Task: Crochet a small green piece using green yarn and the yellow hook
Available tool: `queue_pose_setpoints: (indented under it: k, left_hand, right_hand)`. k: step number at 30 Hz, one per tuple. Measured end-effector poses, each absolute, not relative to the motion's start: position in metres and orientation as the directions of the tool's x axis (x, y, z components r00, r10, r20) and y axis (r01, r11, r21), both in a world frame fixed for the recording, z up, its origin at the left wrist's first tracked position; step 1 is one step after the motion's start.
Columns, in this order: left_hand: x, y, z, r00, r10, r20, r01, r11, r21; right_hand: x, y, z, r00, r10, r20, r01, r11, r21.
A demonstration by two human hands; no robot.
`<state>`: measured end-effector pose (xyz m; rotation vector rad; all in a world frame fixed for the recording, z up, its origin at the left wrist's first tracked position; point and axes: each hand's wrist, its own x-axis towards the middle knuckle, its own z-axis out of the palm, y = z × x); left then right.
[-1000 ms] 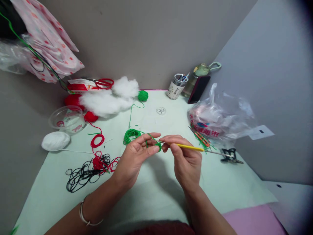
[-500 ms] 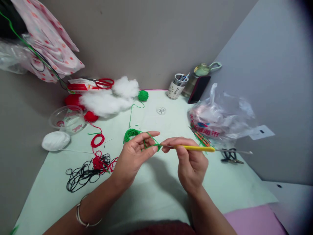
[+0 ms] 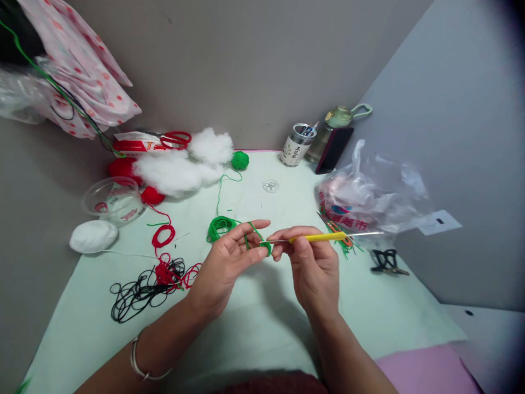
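My left hand [image 3: 223,262] pinches a small green crochet piece [image 3: 266,249] between thumb and fingers, with green yarn running over the raised index finger. In my right hand [image 3: 314,268] is a crochet hook [image 3: 324,237] with a yellow handle, gripped between thumb and fingers. Its metal tip points left and meets the green piece; whether it passes through a loop is too small to tell. Loose coils of green yarn [image 3: 220,227] lie just behind my left hand, and a strand leads back to a green yarn ball [image 3: 240,160].
At left lie tangled black cord [image 3: 135,293], red yarn [image 3: 164,236], a white yarn ball [image 3: 93,236], a clear plastic lid [image 3: 112,200] and white stuffing [image 3: 180,172]. A pen tin [image 3: 294,150], a bottle [image 3: 337,117] and a plastic bag [image 3: 361,191] stand at back right.
My right hand has shifted slightly left, and the hook has turned so its handle end sits higher and farther left. My left hand has barely moved.
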<state>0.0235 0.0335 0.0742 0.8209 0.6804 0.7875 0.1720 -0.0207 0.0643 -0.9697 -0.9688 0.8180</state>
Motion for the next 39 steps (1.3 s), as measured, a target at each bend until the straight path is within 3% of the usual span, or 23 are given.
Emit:
queue_pose_setpoints:
  k: [7, 21, 33, 39]
  left_hand:
    - [0.0275, 0.0327, 0.0714, 0.543, 0.804, -0.242, -0.356, 0.482, 0.801]
    - [0.0226, 0.0353, 0.0708, 0.547, 0.787, -0.284, -0.406, 0.547, 0.732]
    - [0.0237, 0.0353, 0.0712, 0.549, 0.784, -0.29, -0.41, 0.555, 0.723]
    - [0.0258, 0.035, 0.0721, 0.513, 0.819, -0.258, -0.377, 0.485, 0.789]
  right_hand:
    - [0.1697, -0.0222, 0.0615, 0.403, 0.823, 0.401, 0.046, 0.419, -0.907]
    - [0.1733, -0.0247, 0.0629, 0.4, 0.818, 0.414, -0.002, 0.452, -0.892]
    - [0.1734, -0.0248, 0.0615, 0.403, 0.817, 0.413, 0.06, 0.426, -0.903]
    - [0.1709, -0.0254, 0.0643, 0.383, 0.778, 0.498, 0.193, 0.46, -0.867]
